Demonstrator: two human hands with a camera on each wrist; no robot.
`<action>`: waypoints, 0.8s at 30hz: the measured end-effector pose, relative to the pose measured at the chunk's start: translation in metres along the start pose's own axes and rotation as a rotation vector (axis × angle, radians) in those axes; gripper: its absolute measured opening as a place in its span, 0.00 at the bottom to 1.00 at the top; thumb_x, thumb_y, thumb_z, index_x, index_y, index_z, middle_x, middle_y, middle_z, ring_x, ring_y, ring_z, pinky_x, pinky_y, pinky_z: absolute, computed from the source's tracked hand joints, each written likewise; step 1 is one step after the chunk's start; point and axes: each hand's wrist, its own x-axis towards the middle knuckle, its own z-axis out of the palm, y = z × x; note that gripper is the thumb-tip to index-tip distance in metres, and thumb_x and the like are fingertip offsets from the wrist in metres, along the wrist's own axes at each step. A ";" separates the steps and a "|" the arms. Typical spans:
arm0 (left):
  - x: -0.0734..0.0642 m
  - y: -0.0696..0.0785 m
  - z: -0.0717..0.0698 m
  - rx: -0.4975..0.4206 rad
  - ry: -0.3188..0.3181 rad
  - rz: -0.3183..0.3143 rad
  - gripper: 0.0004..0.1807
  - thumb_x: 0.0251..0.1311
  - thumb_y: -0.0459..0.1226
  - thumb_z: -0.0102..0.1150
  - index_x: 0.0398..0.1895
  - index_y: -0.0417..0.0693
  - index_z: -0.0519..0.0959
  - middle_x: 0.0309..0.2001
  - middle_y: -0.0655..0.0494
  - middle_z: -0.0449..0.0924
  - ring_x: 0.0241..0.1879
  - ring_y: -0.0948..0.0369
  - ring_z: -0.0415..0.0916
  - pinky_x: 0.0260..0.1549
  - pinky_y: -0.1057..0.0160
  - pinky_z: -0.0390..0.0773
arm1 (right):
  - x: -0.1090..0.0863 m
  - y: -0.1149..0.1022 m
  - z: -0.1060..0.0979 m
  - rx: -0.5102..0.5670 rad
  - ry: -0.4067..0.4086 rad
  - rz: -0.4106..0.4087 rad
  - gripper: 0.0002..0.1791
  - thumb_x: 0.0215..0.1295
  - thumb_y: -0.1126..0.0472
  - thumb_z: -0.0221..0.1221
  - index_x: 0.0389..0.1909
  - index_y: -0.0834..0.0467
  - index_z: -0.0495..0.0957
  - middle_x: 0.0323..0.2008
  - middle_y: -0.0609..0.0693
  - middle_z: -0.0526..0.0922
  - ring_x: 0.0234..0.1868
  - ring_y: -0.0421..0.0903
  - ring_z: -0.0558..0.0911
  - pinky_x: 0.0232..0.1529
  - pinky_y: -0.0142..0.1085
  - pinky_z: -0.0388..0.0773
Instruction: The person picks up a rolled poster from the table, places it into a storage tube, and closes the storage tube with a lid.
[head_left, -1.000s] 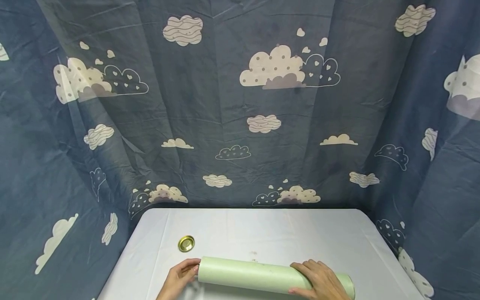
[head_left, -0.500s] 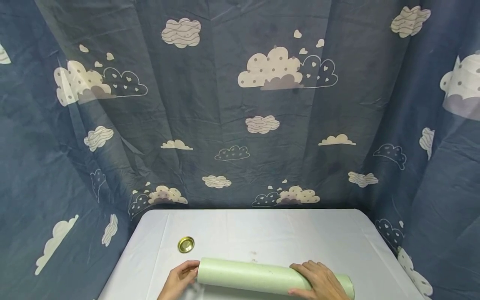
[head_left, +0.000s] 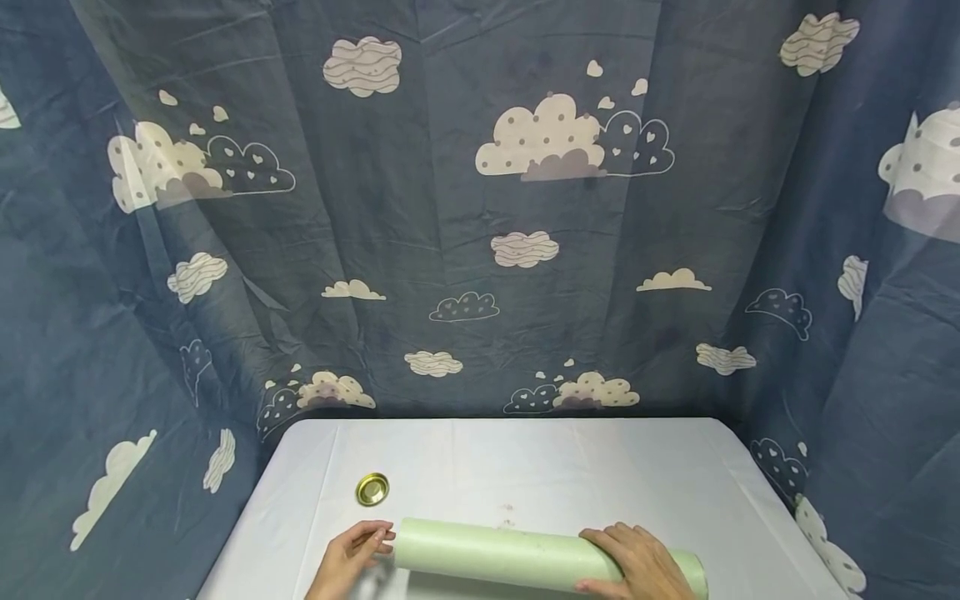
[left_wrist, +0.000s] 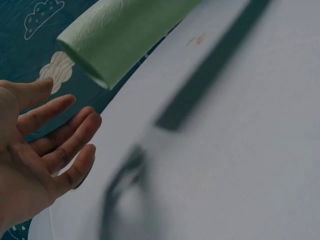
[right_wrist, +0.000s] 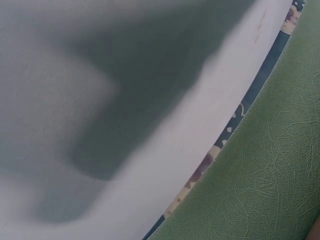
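A long pale green tube (head_left: 487, 550) lies crosswise near the front of the view, raised over the table, with its shadow on the cloth below. My right hand (head_left: 637, 560) grips it near its right end, fingers over the top and thumb on the near side. In the left wrist view the tube's left end (left_wrist: 85, 67) shows as a round, dark opening. Just off that end is my left hand (head_left: 350, 557), fingers relaxed and holding nothing. Textured green tube wall (right_wrist: 255, 165) fills the right side of the right wrist view, where the right hand is almost wholly out of frame.
A round gold metal lid (head_left: 372, 489) lies on the white-covered table (head_left: 600, 467), beyond the left hand. Small brownish marks (head_left: 508, 507) spot the cloth behind the tube. Dark blue cloud-patterned curtains (head_left: 480, 200) enclose the table at the back and sides.
My left hand has drawn back slightly to the left, its fingers coming away from the tube's left end. The right hand keeps its grip, and the tube has barely shifted.
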 end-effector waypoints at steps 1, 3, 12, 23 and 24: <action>0.000 -0.001 -0.002 0.003 0.012 0.004 0.22 0.76 0.43 0.56 0.59 0.30 0.78 0.50 0.37 0.87 0.39 0.68 0.86 0.35 0.65 0.83 | -0.001 0.001 -0.001 -0.001 -0.001 0.004 0.29 0.46 0.29 0.74 0.44 0.43 0.86 0.28 0.28 0.78 0.27 0.22 0.65 0.25 0.24 0.62; 0.001 -0.003 -0.005 0.015 0.036 0.010 0.21 0.76 0.41 0.56 0.59 0.30 0.78 0.49 0.37 0.87 0.39 0.68 0.86 0.35 0.65 0.83 | -0.002 0.002 -0.002 0.000 -0.004 0.018 0.29 0.46 0.29 0.74 0.44 0.43 0.86 0.28 0.28 0.78 0.27 0.22 0.65 0.25 0.24 0.63; 0.003 -0.019 -0.014 0.044 0.159 -0.080 0.19 0.72 0.35 0.59 0.60 0.30 0.76 0.50 0.37 0.86 0.41 0.62 0.86 0.35 0.64 0.82 | -0.007 0.007 -0.005 -0.009 -0.013 0.054 0.29 0.46 0.28 0.73 0.43 0.42 0.86 0.28 0.27 0.79 0.27 0.22 0.65 0.25 0.25 0.62; 0.020 -0.024 -0.011 0.319 0.288 -0.115 0.39 0.68 0.45 0.67 0.72 0.30 0.62 0.60 0.29 0.74 0.56 0.39 0.80 0.55 0.38 0.79 | -0.009 0.010 -0.007 -0.055 -0.052 0.092 0.30 0.46 0.27 0.72 0.43 0.43 0.86 0.29 0.29 0.79 0.27 0.23 0.64 0.26 0.26 0.63; 0.022 -0.024 -0.010 0.350 0.296 -0.110 0.43 0.67 0.46 0.67 0.74 0.30 0.59 0.63 0.28 0.72 0.59 0.36 0.77 0.58 0.35 0.76 | -0.009 0.010 -0.007 -0.055 -0.052 0.093 0.30 0.46 0.26 0.72 0.43 0.43 0.86 0.28 0.29 0.79 0.27 0.23 0.64 0.26 0.26 0.63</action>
